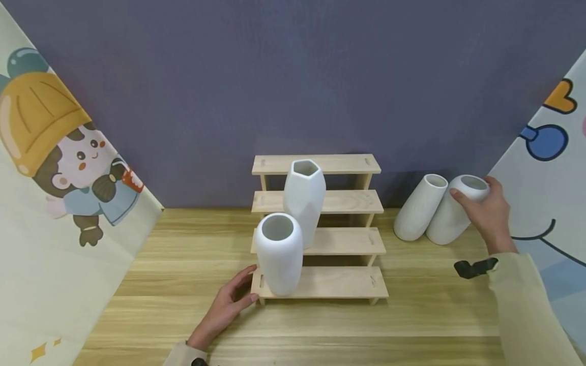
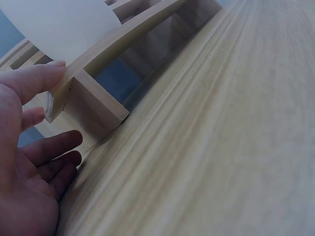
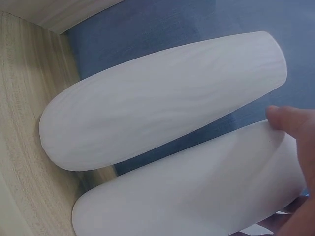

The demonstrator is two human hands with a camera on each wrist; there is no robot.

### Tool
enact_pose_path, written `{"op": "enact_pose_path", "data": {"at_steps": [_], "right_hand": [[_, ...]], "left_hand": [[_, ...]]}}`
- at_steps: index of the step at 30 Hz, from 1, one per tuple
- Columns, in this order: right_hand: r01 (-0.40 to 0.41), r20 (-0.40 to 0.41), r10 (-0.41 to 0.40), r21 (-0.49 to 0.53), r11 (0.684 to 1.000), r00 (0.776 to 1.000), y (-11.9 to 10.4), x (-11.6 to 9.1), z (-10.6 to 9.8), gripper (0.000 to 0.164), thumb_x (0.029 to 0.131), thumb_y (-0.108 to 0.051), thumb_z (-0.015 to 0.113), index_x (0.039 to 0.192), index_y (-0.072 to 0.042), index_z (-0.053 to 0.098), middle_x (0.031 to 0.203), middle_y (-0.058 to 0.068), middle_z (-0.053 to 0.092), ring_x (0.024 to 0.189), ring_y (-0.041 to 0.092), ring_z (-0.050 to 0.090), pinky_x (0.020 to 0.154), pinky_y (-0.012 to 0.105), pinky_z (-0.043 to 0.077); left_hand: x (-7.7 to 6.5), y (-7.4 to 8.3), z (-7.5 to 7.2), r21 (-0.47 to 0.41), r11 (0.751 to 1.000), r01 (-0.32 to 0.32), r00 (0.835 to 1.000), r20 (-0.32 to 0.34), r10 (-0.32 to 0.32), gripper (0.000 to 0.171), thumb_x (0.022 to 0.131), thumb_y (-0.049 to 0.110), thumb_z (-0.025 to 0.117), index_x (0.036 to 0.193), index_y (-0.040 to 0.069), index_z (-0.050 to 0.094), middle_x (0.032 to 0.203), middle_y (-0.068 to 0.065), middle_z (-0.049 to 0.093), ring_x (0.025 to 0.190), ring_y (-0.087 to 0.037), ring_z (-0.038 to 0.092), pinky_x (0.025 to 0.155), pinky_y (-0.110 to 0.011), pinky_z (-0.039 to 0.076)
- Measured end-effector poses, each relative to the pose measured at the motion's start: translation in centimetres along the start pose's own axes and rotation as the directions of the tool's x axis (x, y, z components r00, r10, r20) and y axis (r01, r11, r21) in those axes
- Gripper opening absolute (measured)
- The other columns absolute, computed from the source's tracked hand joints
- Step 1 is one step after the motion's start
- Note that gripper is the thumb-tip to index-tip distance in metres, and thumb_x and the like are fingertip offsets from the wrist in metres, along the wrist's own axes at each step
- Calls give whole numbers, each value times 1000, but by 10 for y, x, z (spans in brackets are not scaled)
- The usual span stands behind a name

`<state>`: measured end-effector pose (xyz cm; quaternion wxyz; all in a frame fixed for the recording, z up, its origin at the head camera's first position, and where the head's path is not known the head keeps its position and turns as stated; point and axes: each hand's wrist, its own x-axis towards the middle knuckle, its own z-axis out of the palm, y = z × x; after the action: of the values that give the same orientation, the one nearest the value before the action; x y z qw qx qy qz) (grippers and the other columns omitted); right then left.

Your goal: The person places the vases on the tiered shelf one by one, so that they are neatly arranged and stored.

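My right hand (image 1: 492, 211) grips the upper part of a smooth white vase (image 1: 450, 216), thumb on its near left side and fingers behind its right. In the right wrist view, this vase (image 3: 197, 191) lies below a slimmer white vase (image 3: 162, 101), which stands to its left in the head view. My left hand (image 1: 229, 300) holds the left end of the lowest step of a pale wooden stepped stand (image 1: 339, 282), thumb at the front corner. On that step stands a round-mouthed white vase (image 1: 280, 259). Behind it, a faceted white vase (image 1: 305, 195) stands on the second step.
A wood-grain tabletop (image 1: 183, 254) lies beneath everything. The dark blue-grey back wall (image 1: 293, 81) rises behind the stand. Printed side panels border the space, with a cartoon figure (image 1: 82, 152) on the left and a blue shape (image 1: 547, 142) on the right.
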<state>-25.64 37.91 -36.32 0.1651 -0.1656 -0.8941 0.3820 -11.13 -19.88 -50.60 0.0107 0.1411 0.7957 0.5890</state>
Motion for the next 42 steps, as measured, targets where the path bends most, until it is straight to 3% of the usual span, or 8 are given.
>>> {"op": "enact_pose_path", "data": {"at_steps": [12, 22, 31, 42], "right_hand": [[16, -4, -16, -28, 999, 1000, 2, 5, 5, 96, 91, -45, 64, 159, -3, 11, 157, 34, 30, 133, 52, 40, 104, 67, 39], [22, -62, -26, -58, 998, 998, 3, 6, 7, 87, 91, -42, 67, 159, -9, 23, 162, 24, 31, 140, 49, 38, 109, 67, 36], [23, -98, -29, -59, 998, 995, 5, 7, 7, 85, 90, -39, 69, 157, -8, 29, 158, 25, 38, 137, 48, 42, 107, 64, 38], [-34, -81, 31, -29, 999, 996, 3, 6, 4, 87, 89, -42, 69, 158, -9, 27, 161, 24, 33, 142, 47, 35, 112, 65, 34]], "left_hand": [[0, -1, 0, 17, 1000, -12, 1000, -5, 12, 59, 95, 11, 67, 149, 11, 45, 137, -22, 61, 121, 5, 55, 105, -16, 40], [0, -2, 0, 11, 1000, -26, 1000, -3, 26, 59, 95, 10, 67, 149, 8, 45, 137, -24, 61, 121, 5, 55, 106, -16, 40], [0, -1, 1, 9, 1000, -20, 1000, -1, 20, 59, 95, 10, 67, 149, 5, 44, 137, -25, 60, 121, 5, 55, 105, -16, 41], [0, -1, 0, -7, 999, -34, 999, 4, 34, 60, 95, 8, 66, 149, 4, 43, 138, -27, 59, 122, 7, 54, 106, -14, 39]]}}
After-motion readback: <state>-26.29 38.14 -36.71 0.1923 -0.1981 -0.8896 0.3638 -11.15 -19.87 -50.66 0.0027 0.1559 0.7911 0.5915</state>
